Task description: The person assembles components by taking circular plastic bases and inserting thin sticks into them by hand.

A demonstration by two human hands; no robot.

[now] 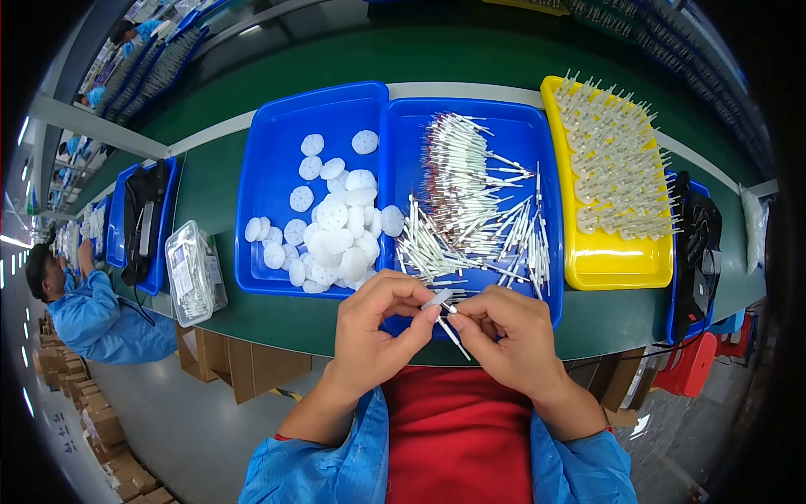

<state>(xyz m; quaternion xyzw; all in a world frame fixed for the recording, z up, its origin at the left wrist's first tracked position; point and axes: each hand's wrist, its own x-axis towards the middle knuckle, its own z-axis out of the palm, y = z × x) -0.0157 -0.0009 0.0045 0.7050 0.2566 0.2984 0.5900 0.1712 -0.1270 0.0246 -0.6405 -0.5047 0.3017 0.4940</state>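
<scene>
many pieces (613,160) look put together: they stand in rows in the yellow tray (621,273), upper right of the frame, rods pointing up. plenty seems left: loose white discs (336,227) are heaped in the left blue tray (277,126), and loose rods (457,185) cover much of the middle blue tray (411,168). one piece looks half made, at the centre: the left hand (369,328) has its fingers pinched on a disc (437,300), and the right hand (516,336) has its fingers closed on a small rod end (452,308) beside it. a longer rod (454,338) slants down below; whether it is joined to the disc i cannot tell.

the trays sit side by side on a green bench (220,168). a clear box (195,273) stands at centre left, and dark gear (144,210) lies in another blue tray past it. at the left edge a co-worker (92,311) in blue sits near stacked cartons (105,428); a red stool (688,365) is at lower right, over grey floor.
</scene>
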